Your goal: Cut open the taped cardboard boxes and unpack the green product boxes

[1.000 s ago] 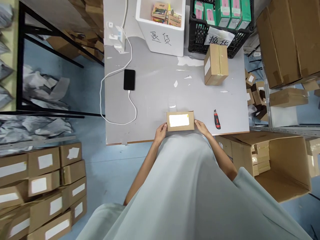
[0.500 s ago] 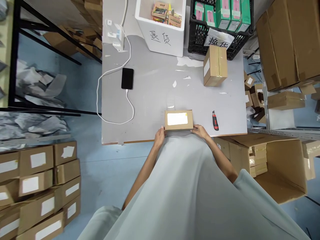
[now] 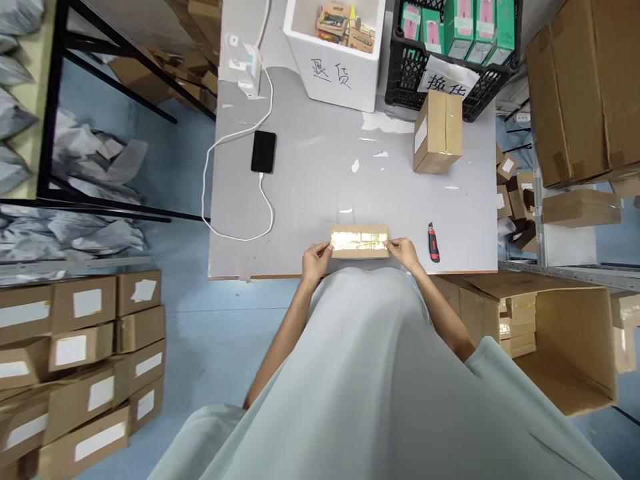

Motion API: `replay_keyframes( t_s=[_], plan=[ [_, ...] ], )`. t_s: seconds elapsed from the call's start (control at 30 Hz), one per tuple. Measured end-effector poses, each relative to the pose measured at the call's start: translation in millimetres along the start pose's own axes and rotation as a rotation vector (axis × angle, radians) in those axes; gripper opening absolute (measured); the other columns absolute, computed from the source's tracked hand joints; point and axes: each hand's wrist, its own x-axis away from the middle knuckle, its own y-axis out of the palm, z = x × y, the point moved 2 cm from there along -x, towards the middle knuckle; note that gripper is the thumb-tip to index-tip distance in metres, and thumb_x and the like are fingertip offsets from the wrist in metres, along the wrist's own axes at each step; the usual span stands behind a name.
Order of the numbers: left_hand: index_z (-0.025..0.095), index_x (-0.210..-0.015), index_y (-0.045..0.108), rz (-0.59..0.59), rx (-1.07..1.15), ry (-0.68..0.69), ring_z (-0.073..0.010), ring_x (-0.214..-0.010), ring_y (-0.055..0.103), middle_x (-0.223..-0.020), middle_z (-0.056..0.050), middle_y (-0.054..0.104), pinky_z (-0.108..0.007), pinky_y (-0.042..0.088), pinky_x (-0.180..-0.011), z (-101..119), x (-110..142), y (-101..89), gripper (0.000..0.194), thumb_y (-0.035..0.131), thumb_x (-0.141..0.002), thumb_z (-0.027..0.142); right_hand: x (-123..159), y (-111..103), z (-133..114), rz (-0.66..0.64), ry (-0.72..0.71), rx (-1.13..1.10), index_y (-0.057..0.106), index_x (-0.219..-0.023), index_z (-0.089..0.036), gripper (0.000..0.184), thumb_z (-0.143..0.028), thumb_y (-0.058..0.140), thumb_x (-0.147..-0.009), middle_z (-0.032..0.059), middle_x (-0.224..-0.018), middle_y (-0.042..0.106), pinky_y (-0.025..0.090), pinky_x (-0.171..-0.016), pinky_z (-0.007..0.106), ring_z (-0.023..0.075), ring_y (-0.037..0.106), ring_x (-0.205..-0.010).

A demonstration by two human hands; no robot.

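Between my hands, at the table's front edge, is a small cardboard box (image 3: 359, 252) with a strip of shiny clear tape along the face turned up. My left hand (image 3: 316, 260) grips its left end, fingers and thumb closed at the corner. At the opposite end my right hand (image 3: 403, 252) pinches the right side. A red and black utility knife (image 3: 433, 243) lies on the table to the right of my right hand. Farther back on the right stands a taller taped cardboard box (image 3: 438, 133).
A black phone (image 3: 263, 152) on a white cable lies on the grey table (image 3: 310, 187). Behind are a white bin (image 3: 333, 73) and a black crate (image 3: 400, 77) of green boxes. A large open carton (image 3: 575, 347) stands right; stacked boxes (image 3: 85, 300) stand left.
The small box has been turned over: its white-labelled face was up before, and now the taped face is up. Both hands have stayed at its ends. The view has shifted slightly.
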Motion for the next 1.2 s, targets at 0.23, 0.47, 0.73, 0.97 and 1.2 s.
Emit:
replay_keyframes(
  t_s=[0.23, 0.47, 0.73, 0.97, 1.2],
  plan=[
    [0.017, -0.126, 0.085, -0.049, 0.057, -0.077, -0.0336, -0.120, 0.081, -0.131, -0.017, 0.086, -0.053, 0.065, -0.114, -24.8, 17.6, 0.1, 0.053, 0.080, -0.096, 0.060, 15.1, 17.3, 28.4, -0.049, 0.050, -0.292, 0.089, -0.123, -0.022, 0.049, -0.065, 0.075, -0.104, 0.0108, -0.120, 0.090, 0.067, -0.100, 0.040, 0.0300, 0.086, -0.112],
    [0.020, -0.154, 0.070, -0.104, 0.080, -0.112, -0.0364, -0.141, 0.075, -0.162, -0.022, 0.070, -0.054, 0.064, -0.117, -36.4, 27.1, 8.3, 0.067, 0.081, -0.094, 0.048, 20.6, 34.1, 48.7, -0.053, 0.115, -0.341, 0.076, -0.154, -0.021, 0.062, -0.033, 0.084, -0.093, 0.0131, -0.139, 0.086, 0.067, -0.109, 0.045, 0.0222, 0.085, -0.095],
    [0.022, -0.141, 0.077, -0.158, 0.089, -0.012, -0.0375, -0.146, 0.071, -0.143, -0.016, 0.081, -0.058, 0.057, -0.126, -19.6, 23.4, 16.6, 0.056, 0.084, -0.087, 0.034, 22.9, 29.6, 27.1, -0.072, -0.079, -0.448, 0.084, -0.143, -0.021, 0.061, -0.051, 0.091, -0.090, 0.0125, -0.147, 0.083, 0.066, -0.114, 0.047, 0.0331, 0.079, -0.134],
    [0.017, -0.145, 0.072, -0.141, 0.109, 0.018, -0.0339, -0.147, 0.071, -0.158, -0.020, 0.074, -0.053, 0.053, -0.131, -20.8, 12.0, 9.3, 0.055, 0.079, -0.099, 0.047, 9.5, 20.9, 9.4, -0.032, -0.009, -0.183, 0.090, -0.128, -0.025, 0.035, -0.047, 0.068, -0.111, 0.0068, -0.129, 0.090, 0.065, -0.113, 0.047, 0.0345, 0.085, -0.124],
    [0.018, -0.146, 0.075, -0.134, 0.092, -0.028, -0.0350, -0.151, 0.068, -0.157, -0.016, 0.076, -0.052, 0.051, -0.133, -27.4, 3.9, 12.3, 0.052, 0.074, -0.105, 0.050, 3.2, 36.1, 3.2, 0.058, 0.048, -0.086, 0.082, -0.144, -0.019, 0.039, -0.032, 0.066, -0.110, 0.0141, -0.138, 0.086, 0.067, -0.110, 0.043, 0.0314, 0.085, -0.122]
  ],
)
